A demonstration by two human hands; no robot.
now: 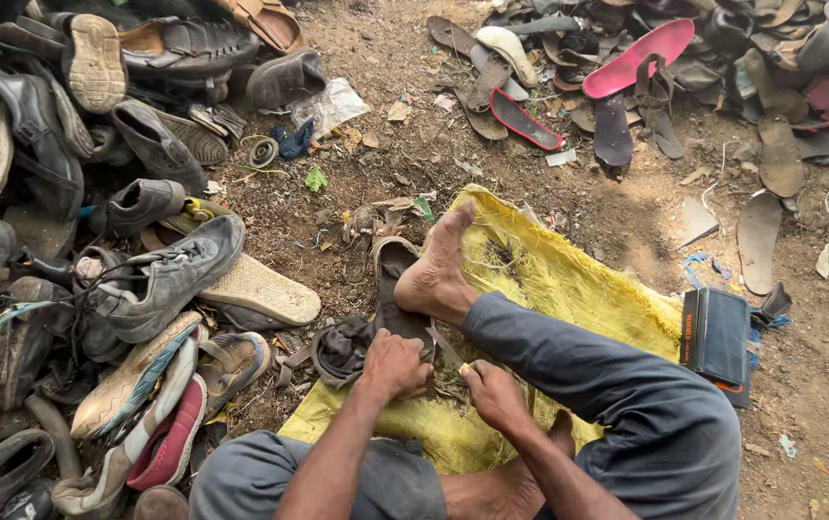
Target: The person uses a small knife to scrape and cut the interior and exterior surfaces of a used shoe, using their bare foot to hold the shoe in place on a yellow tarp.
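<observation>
Low in the middle of the frame, the left hand (393, 364) is closed in a fist around the near end of a dark, worn sandal with a brown rim (393, 279), gripping it from above. Just beside it, the right hand (494, 393) is curled shut with the thumb pressed forward; what it pinches is too small to tell, though its fingertips sit at the sandal's lower edge. The sandal lies lengthways, running up toward the centre of the frame, and the person's bare foot (436, 270) rests on its far half, pinning it down. All of this sits on a crumpled yellow woven sack (568, 284) spread over the dirt ground (385, 58), with the person's grey trouser legs (626, 385) crossing the lower frame. Touching the sandal on its left is a dark grey scrap of shoe upper (342, 349). Further left, a worn grey lace-up shoe (169, 274) lies on a tan sole, part of a large heap of old shoes filling the left edge. At right, near the sack's edge, sits a black rectangular box (718, 337). In the upper right, among scattered soles, lies a bright pink insole (638, 56).
</observation>
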